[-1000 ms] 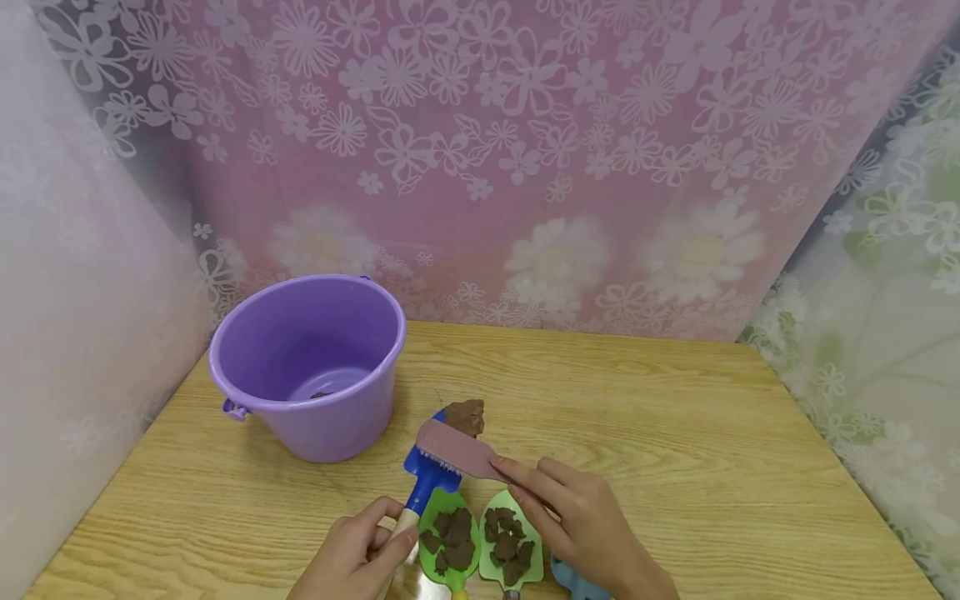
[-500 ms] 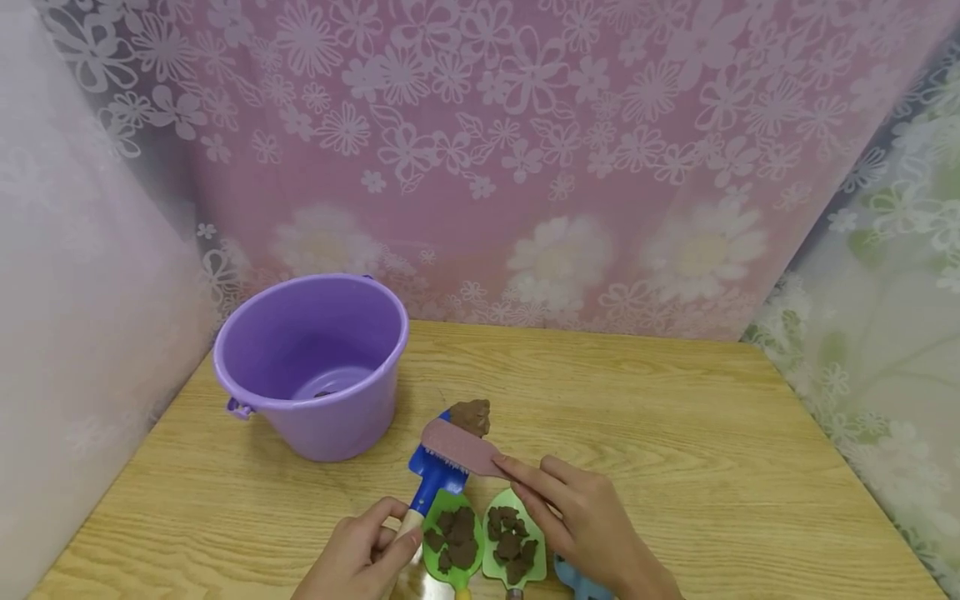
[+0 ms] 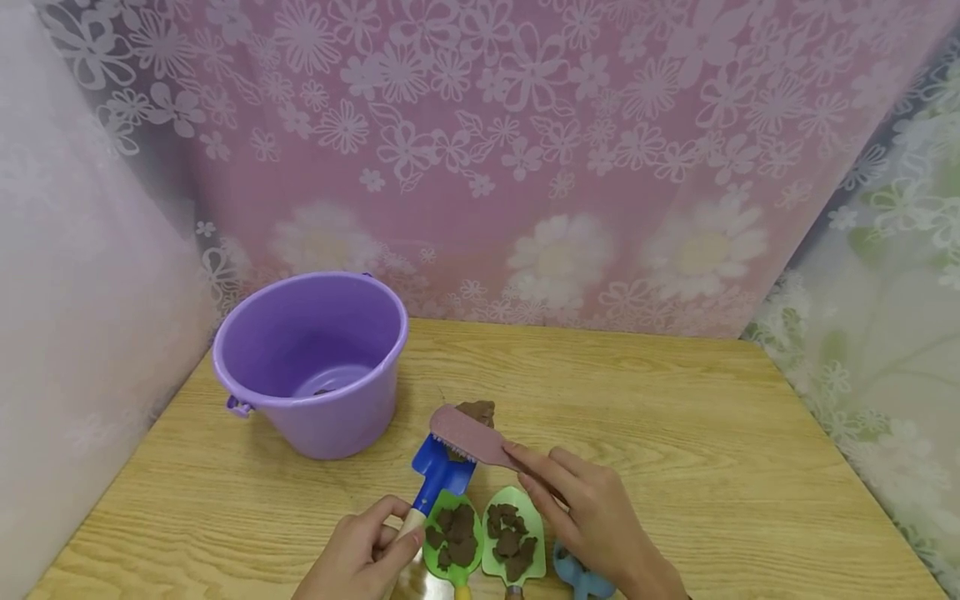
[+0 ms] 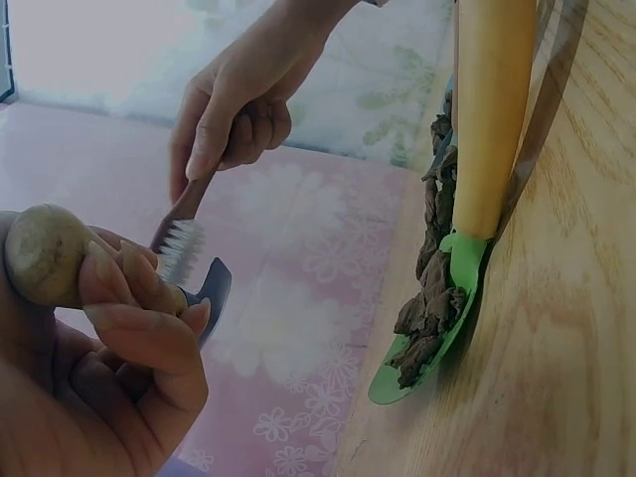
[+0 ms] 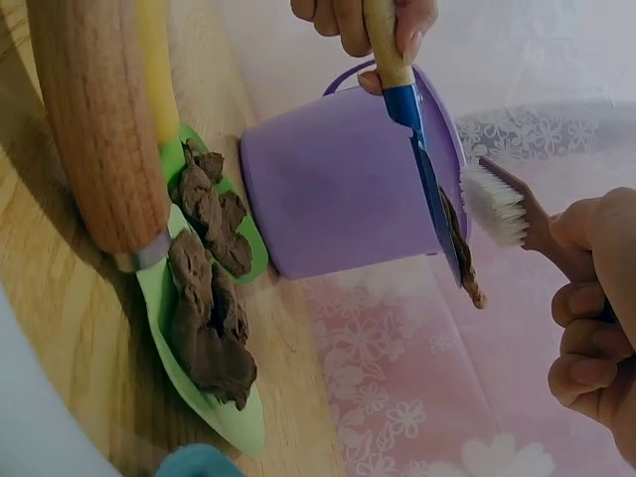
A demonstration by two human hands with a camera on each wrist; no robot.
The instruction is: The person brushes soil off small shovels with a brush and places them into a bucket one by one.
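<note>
My left hand (image 3: 367, 546) grips the pale wooden handle of a blue trowel (image 3: 442, 477), held above the table. Brown clay-like matter (image 3: 480, 411) lies on its blade and sticks out at the tip. In my right hand (image 3: 592, 512) is a pink brush (image 3: 468, 437), pinched by its handle, with white bristles (image 5: 494, 206) turned towards the blade. The right wrist view shows a small gap between bristles and clay. The brush covers part of the blade in the head view. Below lie a green scoop (image 3: 455, 575) and a light green trowel (image 3: 512, 497), both bearing brown lumps.
At the left stands a purple bucket (image 3: 337, 425) with a dark bit on its bottom. A light blue tool (image 3: 581, 575) lies near the right hand, partly hidden by it. Floral curtains (image 3: 487, 167) hang behind the wooden table (image 3: 675, 417) and at both sides.
The brush and right hand have shifted slightly right and towards the trowel's tip, uncovering more of the blue blade near the handle. The left hand keeps its grip, nearly still.
</note>
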